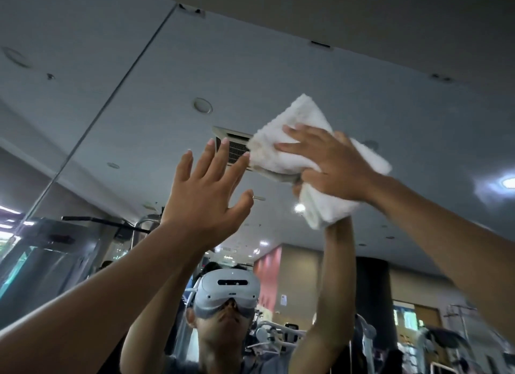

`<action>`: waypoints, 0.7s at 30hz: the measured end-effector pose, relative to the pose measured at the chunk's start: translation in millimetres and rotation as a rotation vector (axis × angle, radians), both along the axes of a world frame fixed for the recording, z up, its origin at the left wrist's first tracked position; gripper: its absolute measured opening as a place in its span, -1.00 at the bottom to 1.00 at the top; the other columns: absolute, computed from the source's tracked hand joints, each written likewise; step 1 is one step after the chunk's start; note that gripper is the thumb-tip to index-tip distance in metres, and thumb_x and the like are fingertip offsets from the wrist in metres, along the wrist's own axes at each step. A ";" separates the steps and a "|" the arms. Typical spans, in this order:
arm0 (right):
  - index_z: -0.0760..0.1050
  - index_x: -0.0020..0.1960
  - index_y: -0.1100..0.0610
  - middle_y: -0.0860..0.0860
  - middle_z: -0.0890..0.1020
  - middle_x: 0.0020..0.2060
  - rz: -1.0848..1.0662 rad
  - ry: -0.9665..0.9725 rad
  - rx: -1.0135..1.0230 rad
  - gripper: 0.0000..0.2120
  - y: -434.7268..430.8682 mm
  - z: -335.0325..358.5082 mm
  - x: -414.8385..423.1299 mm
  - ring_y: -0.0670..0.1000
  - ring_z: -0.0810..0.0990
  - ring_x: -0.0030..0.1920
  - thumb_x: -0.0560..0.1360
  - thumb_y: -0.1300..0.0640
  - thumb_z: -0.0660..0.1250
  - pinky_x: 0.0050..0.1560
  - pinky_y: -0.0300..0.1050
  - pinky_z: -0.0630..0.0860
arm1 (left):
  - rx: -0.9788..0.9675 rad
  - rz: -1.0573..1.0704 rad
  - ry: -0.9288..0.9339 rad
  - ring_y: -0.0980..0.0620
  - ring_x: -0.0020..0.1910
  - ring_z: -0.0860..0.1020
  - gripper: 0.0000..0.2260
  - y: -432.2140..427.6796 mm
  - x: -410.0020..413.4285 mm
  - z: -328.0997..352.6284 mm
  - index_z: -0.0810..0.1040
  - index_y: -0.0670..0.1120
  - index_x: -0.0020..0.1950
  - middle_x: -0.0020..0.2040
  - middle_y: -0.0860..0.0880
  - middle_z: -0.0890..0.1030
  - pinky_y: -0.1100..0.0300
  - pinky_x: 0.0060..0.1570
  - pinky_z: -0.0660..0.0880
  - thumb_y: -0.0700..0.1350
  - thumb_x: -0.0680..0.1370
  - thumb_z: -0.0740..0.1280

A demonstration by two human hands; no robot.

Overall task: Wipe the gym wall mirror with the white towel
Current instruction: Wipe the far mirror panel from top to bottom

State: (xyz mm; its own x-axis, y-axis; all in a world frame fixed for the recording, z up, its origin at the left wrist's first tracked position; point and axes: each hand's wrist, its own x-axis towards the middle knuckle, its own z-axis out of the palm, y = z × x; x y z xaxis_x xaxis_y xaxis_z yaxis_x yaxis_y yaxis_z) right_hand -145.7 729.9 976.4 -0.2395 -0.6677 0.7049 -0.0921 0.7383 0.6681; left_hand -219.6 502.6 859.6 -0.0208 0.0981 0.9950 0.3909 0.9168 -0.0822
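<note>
Up high on the gym wall mirror, the right hand is pressing the white towel flat against the glass, fingers splayed straight across the bunched cloth, with a fold hanging below the palm. The left hand is reaching up just beside the towel, open, fingers spread wide and holding nothing; whether it is touching the glass, I cannot tell. The mirror is reflecting a ceiling vent between the two hands, and lower down the person's own headset and raised arms. Gym machines are showing in the reflection behind. A seam is running diagonally across the glass at left.
</note>
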 end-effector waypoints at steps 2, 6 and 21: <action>0.15 0.48 -0.38 -0.16 0.19 0.58 -0.007 0.071 -0.144 -0.39 23.1 20.7 0.8 -0.03 0.13 0.56 0.44 -0.11 0.04 0.42 0.34 0.15 | 0.003 -0.008 -0.001 0.01 0.61 -0.27 -0.34 -0.6 -0.4 0.6 -0.11 0.17 0.64 0.65 -0.03 -0.18 -0.06 0.54 -0.31 0.30 0.53 -0.23; 0.22 0.52 -0.20 -0.05 0.22 0.55 -0.040 0.222 -0.754 -0.48 -18.6 60.4 -11.2 0.10 0.15 0.53 0.56 -0.04 0.08 0.41 0.39 0.07 | 0.005 0.007 -0.002 0.02 0.61 -0.28 -0.33 0.5 -0.1 0.6 -0.14 0.17 0.64 0.65 -0.02 -0.20 -0.08 0.55 -0.31 0.30 0.52 -0.25; 0.22 0.50 -0.31 -0.15 0.16 0.59 0.030 0.163 -0.543 -0.47 -31.4 33.1 -11.6 0.01 0.09 0.57 0.55 -0.02 0.06 0.43 0.40 0.01 | 0.019 0.036 0.000 0.04 0.61 -0.25 -0.27 -33.9 -4.5 -15.6 -0.20 0.00 0.63 0.64 -0.04 -0.20 0.01 0.57 -0.22 0.32 0.53 -0.26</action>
